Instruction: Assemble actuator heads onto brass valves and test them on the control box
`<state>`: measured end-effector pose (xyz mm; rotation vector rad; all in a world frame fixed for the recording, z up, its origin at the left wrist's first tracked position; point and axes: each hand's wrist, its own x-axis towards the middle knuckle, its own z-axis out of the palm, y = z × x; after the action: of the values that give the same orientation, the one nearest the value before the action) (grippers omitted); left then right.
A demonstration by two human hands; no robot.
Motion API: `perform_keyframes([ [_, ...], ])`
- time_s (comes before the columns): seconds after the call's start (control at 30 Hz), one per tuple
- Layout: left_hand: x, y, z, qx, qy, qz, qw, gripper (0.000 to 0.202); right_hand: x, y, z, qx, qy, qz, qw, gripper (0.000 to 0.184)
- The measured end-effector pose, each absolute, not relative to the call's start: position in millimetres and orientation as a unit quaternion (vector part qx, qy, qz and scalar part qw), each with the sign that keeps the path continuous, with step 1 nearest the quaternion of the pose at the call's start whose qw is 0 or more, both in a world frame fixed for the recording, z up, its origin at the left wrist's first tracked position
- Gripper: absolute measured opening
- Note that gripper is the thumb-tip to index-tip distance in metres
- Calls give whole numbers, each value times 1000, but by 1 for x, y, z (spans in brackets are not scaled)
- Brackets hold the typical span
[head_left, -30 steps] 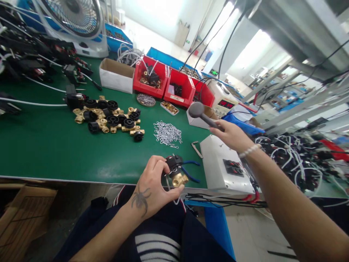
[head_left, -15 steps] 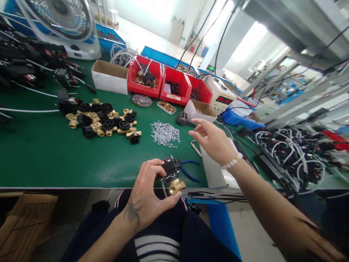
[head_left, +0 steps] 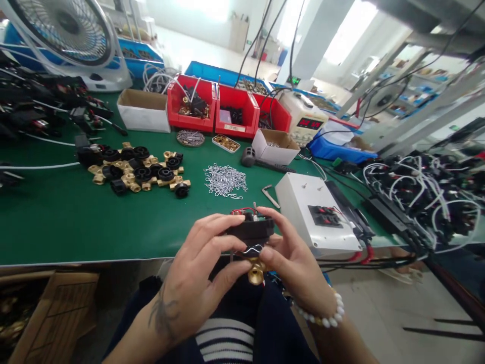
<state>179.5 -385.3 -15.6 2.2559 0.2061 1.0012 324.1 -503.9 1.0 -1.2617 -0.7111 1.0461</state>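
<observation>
Both of my hands hold one valve assembly [head_left: 253, 237] over my lap at the front edge of the green table [head_left: 68, 217]. It has a black coil block on top with red wires, and a brass body below. My left hand [head_left: 197, 273] grips its left side with curled fingers. My right hand [head_left: 293, 263], with a bead bracelet, pinches its right side. A grey mallet [head_left: 250, 157] lies on the table beyond, apart from both hands.
A pile of brass and black fittings [head_left: 140, 169] lies left of centre, beside a heap of wire clips [head_left: 224, 180]. Red bins [head_left: 212, 103], cardboard boxes [head_left: 143, 108] and a fan [head_left: 64, 35] stand at the back. A white switch box [head_left: 316, 212] sits right, with wired parts [head_left: 428, 194] further right.
My right hand set the grey mallet down on the table, came back and took hold of the valve assembly. My left hand raised the assembly slightly and kept its grip.
</observation>
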Motion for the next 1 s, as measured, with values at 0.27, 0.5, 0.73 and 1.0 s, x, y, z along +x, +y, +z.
perform_keyframes([
  [0.27,186,-402,-6,836,108,442,306,14,311,-509,0,-515,-296,413,691,49],
  [0.5,194,-412,-16,724,156,465,486,29,308,-512,-6,-478,-296,403,723,44],
  [0.73,206,-403,-20,403,222,170,871,54,355,-513,26,-661,-444,344,498,51],
  [1.0,201,-407,-16,390,246,192,866,60,514,-493,33,-886,-390,23,248,12],
])
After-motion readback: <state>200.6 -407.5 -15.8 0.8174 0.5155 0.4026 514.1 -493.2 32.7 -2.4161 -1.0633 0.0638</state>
